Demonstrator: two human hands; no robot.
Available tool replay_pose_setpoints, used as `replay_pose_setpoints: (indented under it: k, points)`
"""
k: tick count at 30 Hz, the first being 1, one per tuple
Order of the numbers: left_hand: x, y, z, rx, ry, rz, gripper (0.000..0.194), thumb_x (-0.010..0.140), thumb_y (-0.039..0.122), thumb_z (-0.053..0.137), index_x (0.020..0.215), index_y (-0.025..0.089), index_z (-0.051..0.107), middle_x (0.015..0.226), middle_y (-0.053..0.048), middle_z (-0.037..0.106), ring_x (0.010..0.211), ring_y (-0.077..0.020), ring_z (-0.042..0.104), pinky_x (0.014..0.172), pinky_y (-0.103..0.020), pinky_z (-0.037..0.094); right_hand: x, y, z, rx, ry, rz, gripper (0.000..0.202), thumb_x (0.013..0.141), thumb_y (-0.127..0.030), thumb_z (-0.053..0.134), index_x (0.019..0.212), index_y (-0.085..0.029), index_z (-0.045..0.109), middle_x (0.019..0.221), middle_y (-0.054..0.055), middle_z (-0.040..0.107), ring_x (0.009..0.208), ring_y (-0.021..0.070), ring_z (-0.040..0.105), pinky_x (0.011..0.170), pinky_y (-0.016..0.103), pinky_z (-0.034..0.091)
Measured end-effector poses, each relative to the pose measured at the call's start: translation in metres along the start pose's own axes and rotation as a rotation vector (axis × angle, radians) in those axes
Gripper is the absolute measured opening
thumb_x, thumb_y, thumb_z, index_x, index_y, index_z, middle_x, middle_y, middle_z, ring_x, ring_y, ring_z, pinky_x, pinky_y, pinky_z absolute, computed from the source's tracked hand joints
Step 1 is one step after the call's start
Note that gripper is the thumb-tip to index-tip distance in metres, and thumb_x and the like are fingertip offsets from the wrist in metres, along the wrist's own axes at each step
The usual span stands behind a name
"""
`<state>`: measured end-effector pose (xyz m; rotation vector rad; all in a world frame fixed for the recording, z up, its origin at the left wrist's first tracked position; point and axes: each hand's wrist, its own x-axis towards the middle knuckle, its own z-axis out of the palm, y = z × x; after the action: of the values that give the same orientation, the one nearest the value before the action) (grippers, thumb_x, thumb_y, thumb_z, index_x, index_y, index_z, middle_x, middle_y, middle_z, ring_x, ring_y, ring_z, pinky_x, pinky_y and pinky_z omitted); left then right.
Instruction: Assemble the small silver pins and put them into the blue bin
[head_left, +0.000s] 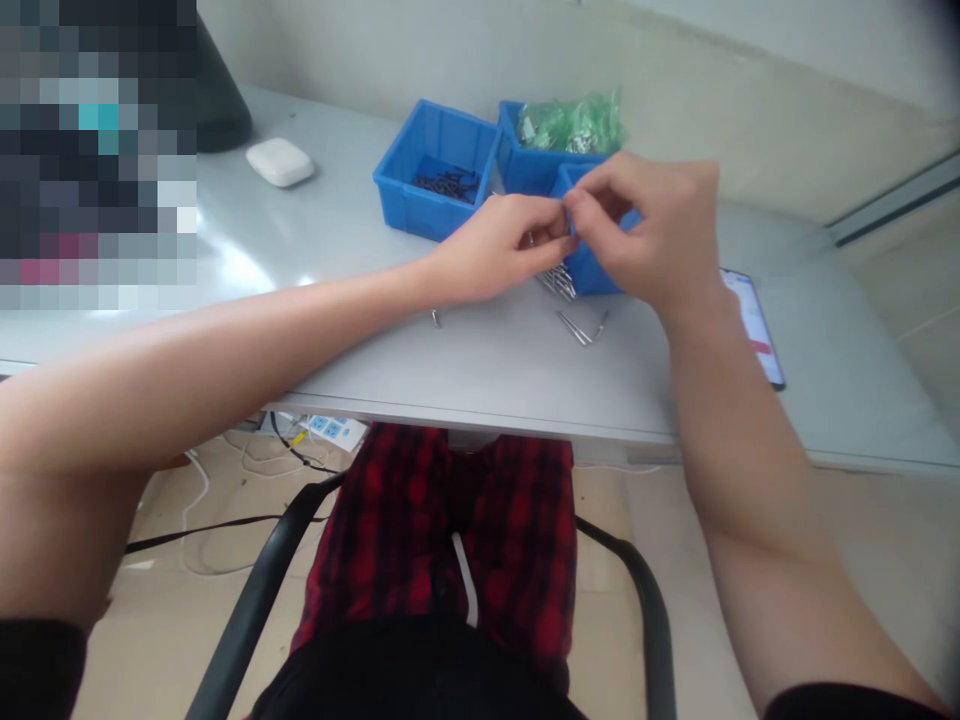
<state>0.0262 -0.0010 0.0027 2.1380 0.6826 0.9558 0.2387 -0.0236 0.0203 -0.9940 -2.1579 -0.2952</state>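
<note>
My left hand (502, 245) and my right hand (649, 225) meet at their fingertips above the table, in front of the blue bins. Both are closed in a pinch, but whatever lies between the fingers is too small or hidden to name. Beneath the left fingers is a pile of thin silver metal pieces (559, 282), partly covered by that hand. A few more slim metal pieces (577, 328) rest on the table below the right hand. One small metal piece (436, 318) lies alone by my left wrist.
A blue bin (397, 200) holds dark screw-like pieces. Behind, another blue bin (525, 170) carries a green plastic bag (577, 122); a third blue bin (592, 270) is partly behind my right hand. A phone (757, 335) lies right, a white case (280, 162) left.
</note>
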Motion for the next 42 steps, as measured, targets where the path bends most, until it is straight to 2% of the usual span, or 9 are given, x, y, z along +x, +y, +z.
replay_pose_setpoints:
  k: [6, 12, 17, 20, 23, 29, 35, 39, 42]
  points:
    - [0.001, -0.003, 0.0, 0.017, -0.014, -0.007, 0.039, 0.104, 0.018, 0.073, 0.072, 0.028, 0.054, 0.062, 0.004, 0.057, 0.072, -0.0173, 0.059, 0.071, -0.032, 0.045, 0.002, -0.001, 0.0, 0.0, -0.007, 0.021, 0.018, 0.106, -0.039, 0.064, 0.09, -0.03, 0.066, 0.078, 0.001, 0.077, 0.071, 0.0245, 0.072, 0.074, 0.04, 0.056]
    - [-0.001, -0.011, 0.003, 0.093, -0.037, 0.059, 0.037, 0.102, 0.018, 0.071, 0.071, 0.025, 0.052, 0.064, 0.005, 0.052, 0.075, -0.0151, 0.06, 0.079, -0.03, 0.044, 0.003, 0.0, 0.0, -0.041, -0.037, 0.042, 0.026, 0.109, -0.048, 0.063, 0.089, -0.03, 0.067, 0.078, 0.002, 0.076, 0.07, 0.0232, 0.07, 0.075, 0.04, 0.057]
    - [-0.003, -0.008, 0.004, 0.11, -0.07, 0.066, 0.038, 0.102, 0.019, 0.07, 0.071, 0.024, 0.05, 0.065, 0.006, 0.051, 0.076, -0.0142, 0.059, 0.082, -0.031, 0.042, 0.001, 0.0, 0.0, -0.034, -0.011, 0.039, 0.03, 0.111, -0.05, 0.062, 0.09, -0.03, 0.066, 0.078, 0.001, 0.075, 0.071, 0.0241, 0.071, 0.075, 0.042, 0.058]
    - [-0.003, -0.006, 0.002, 0.119, -0.079, 0.056, 0.037, 0.103, 0.02, 0.07, 0.071, 0.024, 0.051, 0.067, 0.005, 0.052, 0.078, -0.0144, 0.06, 0.083, -0.031, 0.043, 0.001, -0.001, -0.001, -0.041, -0.048, 0.088, 0.029, 0.113, -0.053, 0.066, 0.092, -0.032, 0.067, 0.08, 0.002, 0.076, 0.075, 0.0263, 0.073, 0.08, 0.043, 0.061]
    - [-0.003, -0.006, 0.003, 0.123, -0.069, 0.043, 0.038, 0.103, 0.021, 0.07, 0.071, 0.024, 0.052, 0.067, 0.005, 0.052, 0.078, -0.0148, 0.06, 0.083, -0.031, 0.044, 0.0, -0.005, -0.004, -0.059, -0.086, 0.124, 0.029, 0.116, -0.054, 0.065, 0.095, -0.034, 0.068, 0.085, 0.002, 0.078, 0.081, 0.0277, 0.075, 0.086, 0.046, 0.064]
    - [0.0, -0.005, 0.002, 0.056, -0.027, 0.033, 0.037, 0.102, 0.019, 0.07, 0.071, 0.025, 0.051, 0.064, 0.006, 0.048, 0.076, -0.0157, 0.057, 0.078, -0.031, 0.042, 0.0, -0.007, -0.005, -0.026, -0.095, 0.124, 0.033, 0.118, -0.057, 0.063, 0.096, -0.033, 0.07, 0.088, 0.001, 0.08, 0.083, 0.0279, 0.078, 0.088, 0.046, 0.065]
    - [0.001, 0.006, 0.0, 0.021, 0.05, -0.011, 0.039, 0.106, 0.018, 0.069, 0.072, 0.026, 0.049, 0.068, 0.004, 0.054, 0.074, -0.0153, 0.054, 0.074, -0.033, 0.039, -0.001, -0.002, -0.003, -0.013, -0.101, 0.169, 0.037, 0.116, -0.066, 0.067, 0.097, -0.034, 0.071, 0.084, 0.002, 0.078, 0.084, 0.0293, 0.077, 0.092, 0.047, 0.067]
    - [0.001, 0.008, -0.001, 0.028, 0.093, -0.015, 0.037, 0.107, 0.014, 0.064, 0.075, 0.025, 0.05, 0.072, 0.004, 0.055, 0.075, -0.0133, 0.052, 0.076, -0.032, 0.039, 0.0, -0.004, -0.004, -0.065, -0.054, 0.153, 0.034, 0.117, -0.056, 0.06, 0.091, -0.035, 0.066, 0.081, 0.0, 0.076, 0.077, 0.0281, 0.075, 0.084, 0.048, 0.065]
    - [0.002, 0.004, -0.002, 0.023, 0.141, 0.017, 0.032, 0.109, 0.021, 0.064, 0.079, 0.026, 0.053, 0.075, 0.003, 0.057, 0.074, -0.0136, 0.055, 0.074, -0.033, 0.04, 0.001, -0.001, -0.001, -0.045, 0.042, 0.065, 0.024, 0.109, -0.043, 0.062, 0.087, -0.034, 0.064, 0.073, -0.001, 0.073, 0.065, 0.0258, 0.071, 0.07, 0.044, 0.059]
